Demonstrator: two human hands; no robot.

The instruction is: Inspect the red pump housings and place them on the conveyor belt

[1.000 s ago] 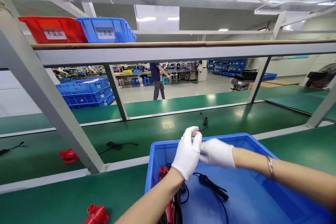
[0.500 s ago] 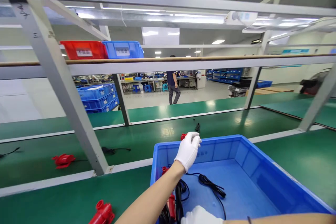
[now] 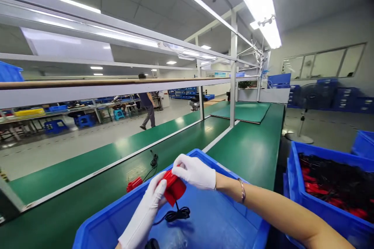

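Note:
A red plastic housing with a black cable [image 3: 176,190] is held above the blue bin. My left hand [image 3: 154,194], in a white glove, is closed round its left side. My right hand [image 3: 191,170], also gloved, pinches the top of the same housing, its fingertips close to those of the left. The coiled black cable [image 3: 178,214] hangs below the housing, over the floor of the blue bin [image 3: 222,210]. Beyond the bin's left rim lies another red housing [image 3: 134,184], with a bundled black cable [image 3: 154,160] beside it on the green bench.
At right stands a blue crate [image 3: 295,171] filled with red parts and black cables. A green bench surface [image 3: 248,148] runs away from me, with metal uprights [image 3: 233,97] and a shelf rail above. A person [image 3: 147,107] walks in the background; a fan [image 3: 302,124] stands at right.
The view has swung right, bringing the crate into sight. My left hand has come back from the bin's far rim, and my right hand has risen; both now hold the red housing.

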